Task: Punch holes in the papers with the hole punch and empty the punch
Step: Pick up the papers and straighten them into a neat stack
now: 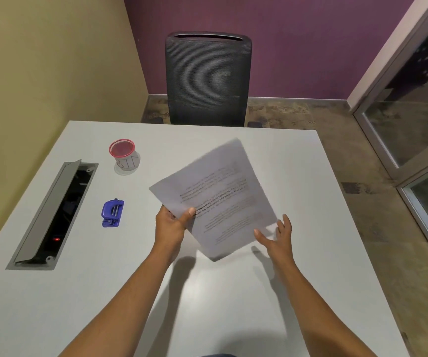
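Printed white papers [218,197] hang tilted above the middle of the white table [298,176], blurred by motion. My left hand [173,222] pinches their left edge, thumb on top. My right hand [276,234] is at the papers' lower right corner with fingers spread, partly behind the sheets; I cannot tell whether it touches them. A small blue hole punch [112,213] lies on the table to the left of my left hand, untouched. A red mesh cup [124,157] with a white label reading "BIN" stands behind the punch.
An open grey cable tray [53,215] is sunk into the table's left side, a red light inside. A dark mesh office chair [207,81] stands behind the far edge. A yellow wall is at the left, glass panels at the right.
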